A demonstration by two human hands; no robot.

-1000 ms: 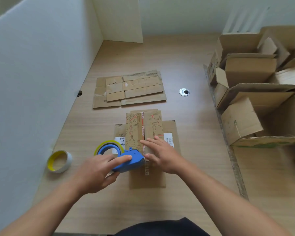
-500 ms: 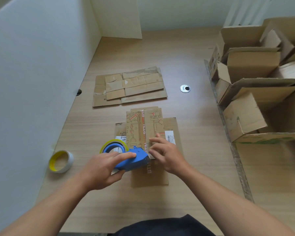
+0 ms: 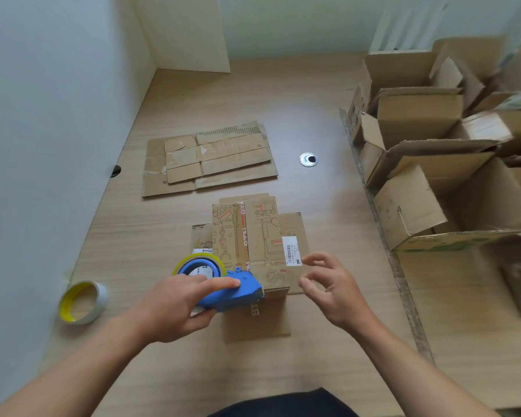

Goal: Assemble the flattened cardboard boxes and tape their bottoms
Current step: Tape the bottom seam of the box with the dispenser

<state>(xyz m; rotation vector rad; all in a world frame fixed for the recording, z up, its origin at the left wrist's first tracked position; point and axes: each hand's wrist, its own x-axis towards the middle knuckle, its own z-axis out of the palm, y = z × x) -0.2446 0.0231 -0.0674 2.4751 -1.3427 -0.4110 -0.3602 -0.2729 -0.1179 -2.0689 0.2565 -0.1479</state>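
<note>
Lower left, a yellow-cored spare tape roll (image 3: pixel 83 300) lies on the wooden counter (image 3: pixel 328 206). The left hand (image 3: pixel 175 310) grip encloses the blue plastic tape dispenser (image 3: pixel 233 291), nose on the printed brown cardboard box (image 3: pixel 262 233) at frame centre, probably to tape its seam. The right hand (image 3: pixel 336 291) grip: loose, empty, at the box's right edge.

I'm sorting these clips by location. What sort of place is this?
Probably a packing workstation at a partitioned wooden desk: opened cardboard boxes crowd its right side, flattened cartons lie mid-desk, and the left hand grips a blue tape dispenser.
</note>
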